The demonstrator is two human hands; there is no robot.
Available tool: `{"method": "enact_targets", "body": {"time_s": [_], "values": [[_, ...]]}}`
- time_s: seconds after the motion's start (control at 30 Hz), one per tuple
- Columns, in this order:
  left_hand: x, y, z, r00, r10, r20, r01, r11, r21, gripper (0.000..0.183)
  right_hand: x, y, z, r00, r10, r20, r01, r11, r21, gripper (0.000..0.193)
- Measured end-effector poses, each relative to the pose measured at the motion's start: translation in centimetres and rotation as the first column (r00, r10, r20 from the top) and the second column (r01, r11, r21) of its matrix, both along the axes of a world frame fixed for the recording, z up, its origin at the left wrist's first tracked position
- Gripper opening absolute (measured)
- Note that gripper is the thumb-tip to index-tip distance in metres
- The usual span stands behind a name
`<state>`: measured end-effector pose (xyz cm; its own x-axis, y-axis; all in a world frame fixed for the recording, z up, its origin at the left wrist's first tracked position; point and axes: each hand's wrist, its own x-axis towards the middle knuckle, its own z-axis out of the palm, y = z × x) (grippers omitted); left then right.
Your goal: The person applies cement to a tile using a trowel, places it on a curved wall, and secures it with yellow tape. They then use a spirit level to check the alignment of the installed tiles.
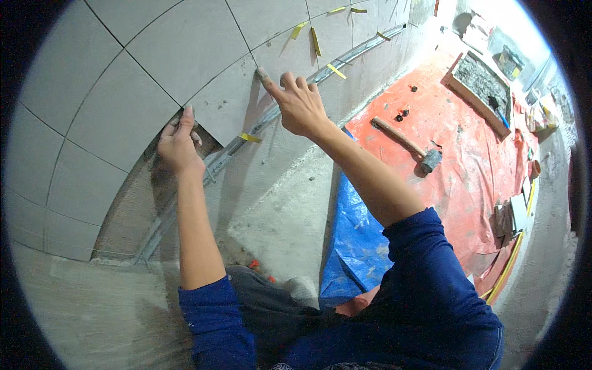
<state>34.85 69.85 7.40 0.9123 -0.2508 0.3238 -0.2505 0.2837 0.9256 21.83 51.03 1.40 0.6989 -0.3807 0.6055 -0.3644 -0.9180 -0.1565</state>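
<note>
Grey square tiles (92, 80) cover the upper wall, split by thin dark joints. My left hand (180, 145) is closed at the lower left edge of a bottom-row wall tile (225, 102), its thumb upright by the corner where joints meet. What its fingers hold, if anything, is hidden. My right hand (302, 105) holds nothing; its index finger is stretched out and touches the joint at that tile's upper right corner, while the other fingers curl loosely. Below both hands a long metal bar (161, 231) runs along the wall, with yellow strips (250, 137) on and above it.
A bare untiled patch (132, 206) lies left of my left hand. On the floor are an orange-red sheet (456, 203), a blue tarp (357, 240) and a mallet (430, 161) with a wooden handle. A mortar-filled tray (481, 83) stands far right, tile pieces (518, 213) nearer.
</note>
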Motion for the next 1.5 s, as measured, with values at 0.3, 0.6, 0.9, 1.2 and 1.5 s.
{"method": "enact_targets", "body": {"time_s": [0.3, 0.6, 0.9, 1.2, 1.5], "values": [[0.2, 0.1, 0.0, 1.000, 0.005, 0.027, -0.004, 1.000, -0.019, 0.023, -3.0, -0.2, -1.8, 0.981, 0.124, -0.148, -0.093, 0.975, 0.202, 0.015], [0.0, -0.5, 0.1, 0.999, 0.042, -0.005, -0.042, 0.999, -0.034, 0.023, -0.8, -0.2, -5.1, 0.983, 0.049, -0.178, 0.073, 0.779, 0.623, 0.025], [0.3, -0.7, 0.1, 0.999, 0.047, -0.011, -0.047, 0.997, -0.059, 0.025, 2.0, -0.3, -5.6, 0.926, -0.132, 0.353, -0.350, 0.044, 0.936, 0.017], [0.2, -0.8, 0.3, 0.996, 0.068, -0.060, -0.073, 0.994, -0.076, 0.025, 2.6, 0.5, -5.0, 0.853, -0.277, 0.443, -0.490, -0.127, 0.863, 0.022], [-0.4, -0.8, 0.6, 0.994, 0.073, -0.084, -0.078, 0.995, -0.063, 0.026, 3.7, 0.4, -5.4, 0.849, -0.330, 0.413, -0.474, -0.126, 0.872, 0.024]]}}
